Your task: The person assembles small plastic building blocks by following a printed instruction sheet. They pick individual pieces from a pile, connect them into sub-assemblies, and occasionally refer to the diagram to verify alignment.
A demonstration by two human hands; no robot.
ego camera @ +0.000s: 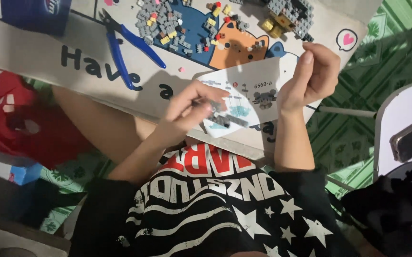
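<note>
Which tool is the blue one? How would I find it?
Look at the pale mat with cartoon cats. Near its top left, beside the pile of small grey bricks, lie the pliers. Only they have long blue handles; everything around them is tiny blocks.

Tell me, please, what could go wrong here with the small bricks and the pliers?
1. The left hand pinches a small grey brick piece above the instruction sheet; it could slip and fall to the lap.
2. Loose bricks lie near the blue pliers, so moving the pliers might scatter them.
</note>
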